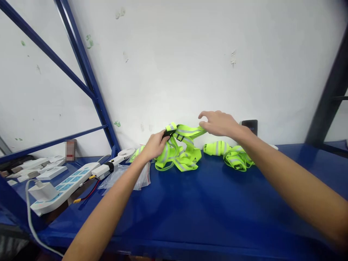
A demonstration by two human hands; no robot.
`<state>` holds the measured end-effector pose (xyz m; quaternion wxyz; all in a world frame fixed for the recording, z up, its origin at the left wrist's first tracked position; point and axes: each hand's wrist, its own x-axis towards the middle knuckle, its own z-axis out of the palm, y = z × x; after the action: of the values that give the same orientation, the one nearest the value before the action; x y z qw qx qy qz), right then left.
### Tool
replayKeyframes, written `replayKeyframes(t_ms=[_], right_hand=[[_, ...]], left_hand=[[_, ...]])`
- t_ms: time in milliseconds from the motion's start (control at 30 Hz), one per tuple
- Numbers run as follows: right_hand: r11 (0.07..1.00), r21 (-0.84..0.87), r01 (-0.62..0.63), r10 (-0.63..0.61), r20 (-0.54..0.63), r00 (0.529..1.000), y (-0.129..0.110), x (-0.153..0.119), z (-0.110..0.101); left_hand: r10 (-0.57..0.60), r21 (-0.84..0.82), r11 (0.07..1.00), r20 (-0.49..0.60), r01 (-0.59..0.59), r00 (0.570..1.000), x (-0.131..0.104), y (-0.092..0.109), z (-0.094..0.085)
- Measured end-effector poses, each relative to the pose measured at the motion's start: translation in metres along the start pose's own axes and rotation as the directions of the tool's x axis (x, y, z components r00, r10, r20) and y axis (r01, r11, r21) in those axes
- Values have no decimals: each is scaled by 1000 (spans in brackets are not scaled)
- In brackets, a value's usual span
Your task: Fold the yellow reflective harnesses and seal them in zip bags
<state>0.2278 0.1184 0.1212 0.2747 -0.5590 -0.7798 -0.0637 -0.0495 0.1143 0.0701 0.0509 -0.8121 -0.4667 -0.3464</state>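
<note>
Black buckle and neon-yellow strap ends are pinched in my left hand (156,145), raised a little above the blue table. From there the reflective strap (189,131) stretches across to my right hand (217,122), whose thumb is by its far end; the index finger is curved apart from the thumb, and whether the other fingers grip it is hidden. More of the harness (187,157) hangs and lies in loose folds below. Right of it are a rolled neon band (216,148) and a bundled one (237,158), partly behind my right forearm.
At the left lie a white power strip (69,185) with a plugged-in adapter (43,191), a white handheld fan (108,166), clear plastic bags (116,176) and white boxes (51,173). A dark device (249,125) leans on the wall. Blue rack posts (92,87) rise at left.
</note>
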Motion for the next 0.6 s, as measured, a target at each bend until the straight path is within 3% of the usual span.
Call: replayKeyframes(t_ms=[33, 100, 200, 300, 400, 500, 600], right_hand=[[999, -33, -33, 33, 23, 999, 1, -1, -4], [996, -50, -69, 69, -6, 998, -1, -1, -12], [1000, 22, 10, -7, -108, 994, -8, 2, -22], [961, 190, 200, -200, -21, 980, -14, 5, -24], [897, 298, 328, -365, 77, 928, -19, 6, -15], [799, 386, 462, -539, 117, 834, -25, 3, -2], [695, 496, 521, -652, 129, 747, -30, -1, 8]], left_hand=[[49, 93, 994, 116, -59, 992, 9, 5, -14], [101, 176, 967, 393, -183, 914, 26, 19, -38], [91, 325, 882, 595, -342, 799, 46, 43, -57], [95, 551, 650, 624, -523, 776, 53, 66, -66], [200, 593, 460, 656, -661, 728, 53, 82, -77], [299, 535, 459, 659, -709, 690, 51, 87, -92], [340, 458, 590, 605, -664, 720, 53, 77, -104]])
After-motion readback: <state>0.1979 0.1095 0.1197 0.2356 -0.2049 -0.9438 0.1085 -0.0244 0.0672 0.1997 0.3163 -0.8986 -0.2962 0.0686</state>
